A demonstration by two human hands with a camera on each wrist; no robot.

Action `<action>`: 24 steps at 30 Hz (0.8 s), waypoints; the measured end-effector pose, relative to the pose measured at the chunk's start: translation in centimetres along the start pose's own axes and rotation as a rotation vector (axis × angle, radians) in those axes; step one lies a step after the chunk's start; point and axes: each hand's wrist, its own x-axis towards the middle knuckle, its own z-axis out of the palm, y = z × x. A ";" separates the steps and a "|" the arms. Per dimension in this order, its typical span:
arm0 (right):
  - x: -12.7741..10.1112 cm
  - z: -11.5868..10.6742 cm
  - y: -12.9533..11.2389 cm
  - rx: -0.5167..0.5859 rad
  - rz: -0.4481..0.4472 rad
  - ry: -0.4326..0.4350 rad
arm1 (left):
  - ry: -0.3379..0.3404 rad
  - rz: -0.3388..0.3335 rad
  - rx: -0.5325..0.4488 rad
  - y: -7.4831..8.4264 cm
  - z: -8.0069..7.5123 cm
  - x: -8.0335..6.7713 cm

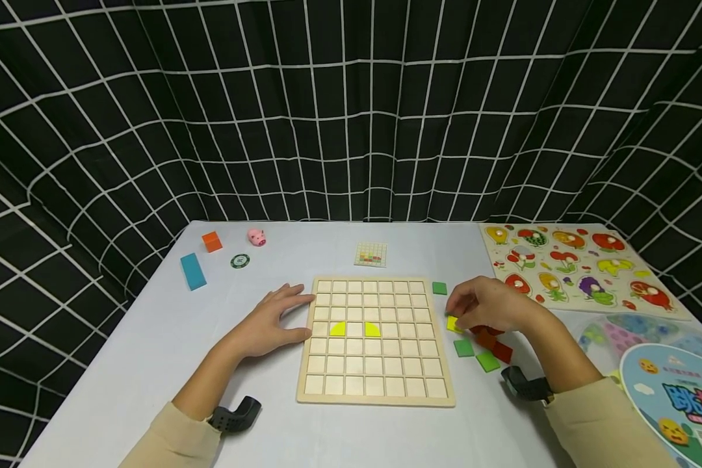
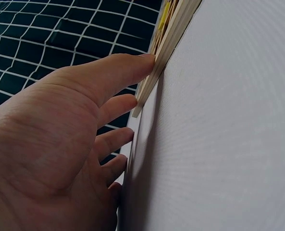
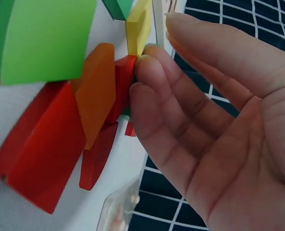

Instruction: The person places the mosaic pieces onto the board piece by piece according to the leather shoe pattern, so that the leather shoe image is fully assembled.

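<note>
A wooden grid board (image 1: 374, 388) lies in the middle of the table, with two yellow quarter-round tiles (image 1: 338, 329) in its cells. My left hand (image 1: 272, 322) touches the board's left rim with thumb and fingertips, fingers spread. Right of the board, my right hand (image 1: 494, 305) reaches over loose tiles beside a yellow tile (image 1: 453, 324). In the right wrist view its fingertips are at a red tile (image 3: 122, 89) and the yellow tile (image 3: 139, 26); the thumb stands apart, nothing pinched. An orange tile (image 3: 96, 91) and a green tile (image 3: 46, 41) lie near.
A small pattern card (image 1: 371, 254) lies behind the board. At back left are a blue block (image 1: 194, 272), an orange cube (image 1: 212, 242), a pink pig (image 1: 257, 237) and a round chip (image 1: 240, 260). A fruit puzzle (image 1: 579, 266) and a round lid (image 1: 667, 383) occupy the right.
</note>
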 end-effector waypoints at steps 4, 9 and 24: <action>0.1 0.5 -0.2 -0.046 0.023 0.011 | 0.000 -0.003 -0.001 -0.1 0.0 0.0; 0.2 1.0 -0.4 -0.107 0.010 0.017 | 0.001 0.001 -0.002 0.1 0.0 0.0; 0.5 1.4 -1.4 -0.101 -0.012 0.011 | -0.002 -0.015 0.000 0.0 0.1 0.0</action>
